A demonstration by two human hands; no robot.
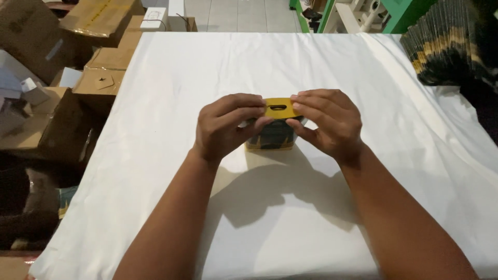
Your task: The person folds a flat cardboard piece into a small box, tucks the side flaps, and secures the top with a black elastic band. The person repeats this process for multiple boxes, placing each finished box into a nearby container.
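Yellow cardboard is what grabs my eye first: a small yellow-and-black packet with a yellow hang-tab top [276, 120] sits right in the middle of the table, on the white cloth [259, 62] that covers it. From my head view both hands are on it. The left hand [228, 127] comes in from the left with its fingers curled together over the packet's left edge, thumb tucked against the dark front. The right hand [329, 124] mirrors it from the other side, fingertips pressed on the yellow tab near its slot, thumb pinching underneath. So both sets of fingers are clamped on the packet, not spread. The packet's lower edge looks like it's resting on the cloth, though I can't tell for sure with the hands' shadow right below it.

Around the edges: off the left side of the table there's a messy pile of brown cardboard boxes [101, 62], with a small white box [154, 18] perched on one near the top. In the far right corner a big stack of dark black-and-yellow packets [448, 44] sits on the cloth, well apart from the hands. Up top I can see pale tiled floor [238, 13] and some green frame pieces [402, 15].
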